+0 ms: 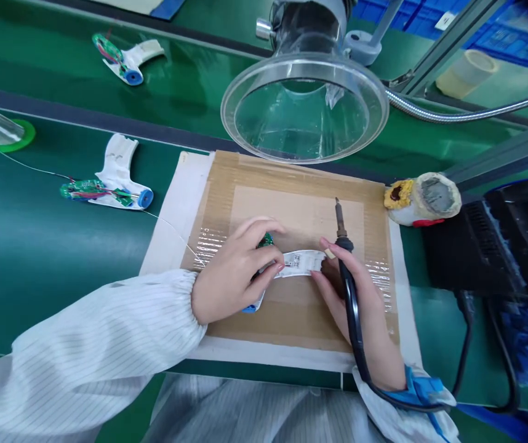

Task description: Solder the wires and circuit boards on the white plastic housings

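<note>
My left hand (234, 274) curls closed around the thick end of a white plastic housing (298, 264), pinching it, with a green circuit board (265, 241) and a blue cap (251, 307) showing past my fingers. The housing's long axis lies nearly level across the cardboard pad (301, 212), its narrow arm pointing right and touching my right hand (354, 307). That hand grips a black-handled soldering iron (343, 243), tip pointing away from me.
</note>
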### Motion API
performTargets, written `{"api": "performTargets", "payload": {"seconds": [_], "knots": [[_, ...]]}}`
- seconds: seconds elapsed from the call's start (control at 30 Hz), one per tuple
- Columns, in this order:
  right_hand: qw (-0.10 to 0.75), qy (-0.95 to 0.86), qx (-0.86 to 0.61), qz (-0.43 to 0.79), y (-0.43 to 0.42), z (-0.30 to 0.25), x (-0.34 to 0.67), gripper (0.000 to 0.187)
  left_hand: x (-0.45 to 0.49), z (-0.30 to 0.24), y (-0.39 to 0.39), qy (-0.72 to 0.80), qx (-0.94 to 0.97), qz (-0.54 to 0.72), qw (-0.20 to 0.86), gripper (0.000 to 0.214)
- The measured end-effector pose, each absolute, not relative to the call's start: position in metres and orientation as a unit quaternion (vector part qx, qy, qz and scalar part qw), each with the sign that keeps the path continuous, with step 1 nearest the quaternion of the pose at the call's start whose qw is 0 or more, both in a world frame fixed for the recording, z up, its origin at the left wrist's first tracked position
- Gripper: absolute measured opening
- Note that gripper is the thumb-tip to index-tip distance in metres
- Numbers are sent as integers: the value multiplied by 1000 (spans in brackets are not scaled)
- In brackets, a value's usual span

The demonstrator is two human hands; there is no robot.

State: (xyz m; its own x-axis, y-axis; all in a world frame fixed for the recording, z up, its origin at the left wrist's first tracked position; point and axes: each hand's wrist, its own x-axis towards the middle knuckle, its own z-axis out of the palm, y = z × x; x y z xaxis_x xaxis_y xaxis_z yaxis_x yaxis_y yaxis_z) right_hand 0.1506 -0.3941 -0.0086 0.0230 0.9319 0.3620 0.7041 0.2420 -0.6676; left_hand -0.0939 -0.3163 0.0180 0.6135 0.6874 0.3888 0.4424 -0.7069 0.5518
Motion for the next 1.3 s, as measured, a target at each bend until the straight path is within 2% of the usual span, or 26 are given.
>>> {"api": "performTargets", "payload": {"seconds": [0.1,0.2,0.27,0.5,0.73,1.13,1.3], "knots": [[467,-624,-623,65,-403,-5,153,26,-94,18,-316,347,852,281,273,21],[580,-585,-567,6,-409,-6,157,31,-93,18,-315,357,841,269,305,21],[612,-586,-531,1,-411,-6,158,31,-93,19,-315,358,839,266,311,21],[554,-612,-556,90,-417,2,154,24,-92,19,-314,357,841,264,309,20],[518,-606,-599,76,-419,2,155,26,-90,17,-313,359,842,266,304,18],[505,-651,-558,99,-415,8,157,21,-87,17,-315,357,843,284,286,18],[585,-620,-522,8,-409,-3,158,30,-87,17,-315,357,841,282,292,17]]}}
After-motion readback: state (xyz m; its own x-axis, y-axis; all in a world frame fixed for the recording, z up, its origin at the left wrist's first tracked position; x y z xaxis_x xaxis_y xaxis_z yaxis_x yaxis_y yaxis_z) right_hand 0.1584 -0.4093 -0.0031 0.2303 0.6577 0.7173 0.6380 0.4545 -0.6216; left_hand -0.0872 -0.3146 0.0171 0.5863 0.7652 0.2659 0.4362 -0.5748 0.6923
